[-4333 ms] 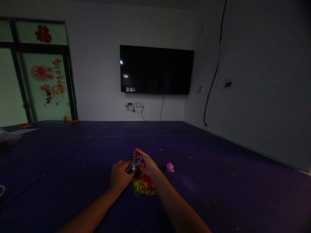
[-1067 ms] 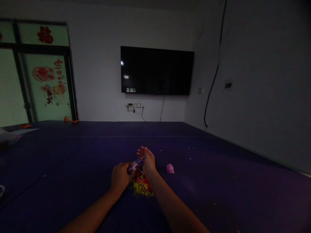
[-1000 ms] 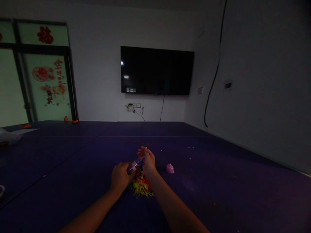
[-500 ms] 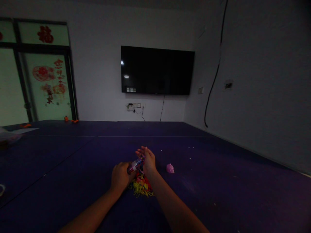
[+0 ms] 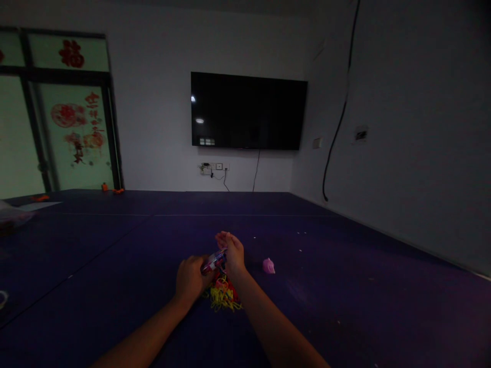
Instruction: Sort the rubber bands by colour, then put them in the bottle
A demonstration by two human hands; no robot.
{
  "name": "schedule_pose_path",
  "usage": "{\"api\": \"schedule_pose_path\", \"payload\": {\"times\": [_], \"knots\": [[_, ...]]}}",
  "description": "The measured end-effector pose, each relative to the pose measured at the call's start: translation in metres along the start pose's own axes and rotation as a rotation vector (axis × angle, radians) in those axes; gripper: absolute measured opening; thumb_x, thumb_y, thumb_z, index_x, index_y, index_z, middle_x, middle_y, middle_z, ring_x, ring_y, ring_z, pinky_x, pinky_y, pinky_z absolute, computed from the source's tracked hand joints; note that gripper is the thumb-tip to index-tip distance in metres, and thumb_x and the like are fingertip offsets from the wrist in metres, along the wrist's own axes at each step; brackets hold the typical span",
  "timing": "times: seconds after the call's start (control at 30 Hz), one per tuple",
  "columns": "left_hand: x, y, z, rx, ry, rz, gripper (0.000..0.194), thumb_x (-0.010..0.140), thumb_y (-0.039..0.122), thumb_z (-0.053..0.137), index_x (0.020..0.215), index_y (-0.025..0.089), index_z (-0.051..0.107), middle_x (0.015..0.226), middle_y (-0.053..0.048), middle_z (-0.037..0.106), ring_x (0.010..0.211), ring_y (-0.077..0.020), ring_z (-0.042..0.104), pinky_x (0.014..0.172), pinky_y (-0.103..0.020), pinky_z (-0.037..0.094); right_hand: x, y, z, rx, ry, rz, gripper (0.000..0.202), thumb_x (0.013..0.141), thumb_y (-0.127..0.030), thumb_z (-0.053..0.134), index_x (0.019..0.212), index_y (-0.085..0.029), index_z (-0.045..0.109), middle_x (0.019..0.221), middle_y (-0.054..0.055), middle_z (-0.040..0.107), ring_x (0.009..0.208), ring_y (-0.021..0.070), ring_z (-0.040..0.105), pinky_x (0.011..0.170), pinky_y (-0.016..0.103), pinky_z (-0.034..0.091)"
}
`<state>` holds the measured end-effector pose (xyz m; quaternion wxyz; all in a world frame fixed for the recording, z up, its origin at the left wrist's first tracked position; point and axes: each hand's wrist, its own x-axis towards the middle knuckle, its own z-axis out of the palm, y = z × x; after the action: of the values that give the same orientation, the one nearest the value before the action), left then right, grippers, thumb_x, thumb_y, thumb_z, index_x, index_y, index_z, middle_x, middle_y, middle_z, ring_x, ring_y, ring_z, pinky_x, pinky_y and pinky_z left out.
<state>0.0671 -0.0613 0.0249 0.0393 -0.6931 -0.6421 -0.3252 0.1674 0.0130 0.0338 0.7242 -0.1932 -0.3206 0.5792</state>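
My left hand [image 5: 192, 278] is wrapped around a small clear plastic container [image 5: 215, 260], tilted with its far end up to the right. Colourful contents show through its wall, too small to make out singly. At that raised end is my right hand [image 5: 235, 254], cupped, palm toward the container and fingers stretched out. Beneath both hands lies a heap of looped elastic bands [image 5: 223, 297], mostly yellow and red, partly hidden by the hands and forearms. To the right of my right hand, a pink cap-like piece [image 5: 268, 266] rests on the dark purple surface [image 5: 345, 296].
Small white scraps [image 5: 300, 250] dot the surface on the right. Orange objects [image 5: 118, 191] sit at the far left edge by the glass door. A pale plastic bag [image 5: 13, 214] lies far left. A television [image 5: 249, 111] hangs on the wall ahead.
My right hand has shifted very slightly left at the container's raised end. My left hand, the heap and the pink piece look the same.
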Motion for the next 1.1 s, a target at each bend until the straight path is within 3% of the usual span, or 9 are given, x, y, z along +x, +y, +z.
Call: {"api": "schedule_pose_path", "payload": {"times": [0.5,0.7,1.1], "knots": [[0.000,0.001,-0.001,0.023,-0.011,-0.001,0.027,0.073,0.035,0.059,0.095,0.021,0.066,0.089,-0.006,0.069,0.085,-0.0219,0.061,0.072,-0.028,0.037,-0.003,-0.008,0.002,-0.022,-0.045,0.045,0.032,0.068,-0.045,0.069,0.079,-0.015,0.062,0.066,0.005,0.069,0.058,0.0163,0.065,0.055,0.027,0.051],[-0.003,0.005,-0.003,0.031,0.023,0.097,0.028,0.075,0.037,0.058,0.095,0.020,0.066,0.085,-0.007,0.069,0.082,-0.0221,0.060,0.070,-0.029,0.038,-0.007,-0.016,0.005,-0.131,-0.029,0.088,0.041,0.071,-0.053,0.063,0.085,-0.015,0.061,0.059,0.004,0.068,0.043,0.0142,0.060,0.041,0.022,0.044],[-0.002,-0.002,0.006,0.082,0.124,0.224,0.033,0.076,0.044,0.057,0.094,0.019,0.066,0.074,-0.005,0.067,0.077,-0.0220,0.059,0.066,-0.030,0.036,-0.003,-0.025,0.002,-0.137,0.031,0.140,0.045,0.074,-0.059,0.057,0.083,-0.015,0.058,0.049,0.002,0.063,0.034,0.0127,0.054,0.036,0.022,0.041]]}}
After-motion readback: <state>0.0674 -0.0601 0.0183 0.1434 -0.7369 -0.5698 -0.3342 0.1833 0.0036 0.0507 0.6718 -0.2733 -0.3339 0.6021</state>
